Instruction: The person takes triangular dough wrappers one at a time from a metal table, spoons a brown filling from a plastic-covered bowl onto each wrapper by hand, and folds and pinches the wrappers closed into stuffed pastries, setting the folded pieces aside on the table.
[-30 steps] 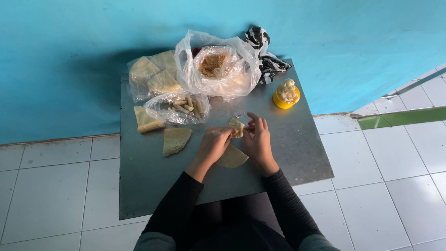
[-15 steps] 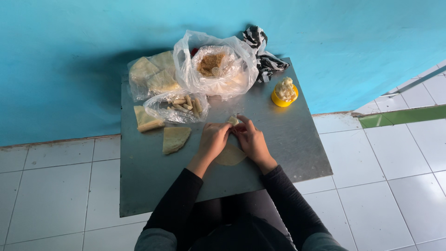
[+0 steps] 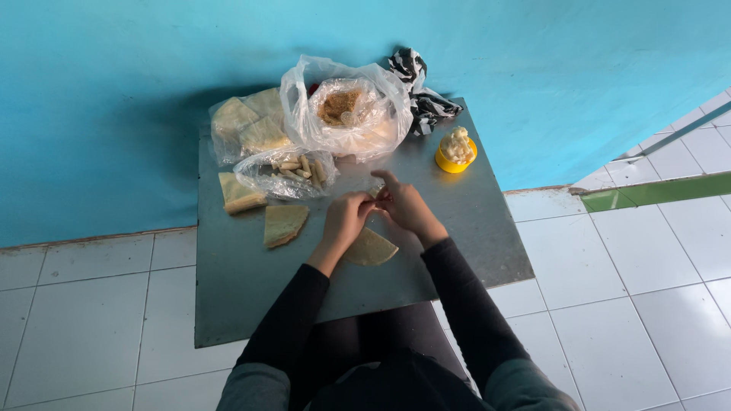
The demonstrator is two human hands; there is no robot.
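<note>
1. My left hand and right hand meet over the middle of the grey bench, fingertips touching each other
2. Between them I pinch a small pale piece of filling; the fingers of both hands are curled nearly closed around it, only the right forefinger sticking up a little
3. Just below my hands a folded tan wrapper sheet lies flat on the bench, its upper edge hidden under my left hand
4. To my left lies another folded wrapper, apart from my hand, and further left a stack of wrappers at the bench edge
5. Near the wall stands a large clear plastic bag with brownish crumbly filling inside, a smaller clear bag holding short pale sticks in front of it, and a bag of flat sheets beside it
6. To my right a small yellow cup heaped with pale chunks stands well apart from my hands; behind it a black-and-white striped cloth lies against the blue wall
</note>
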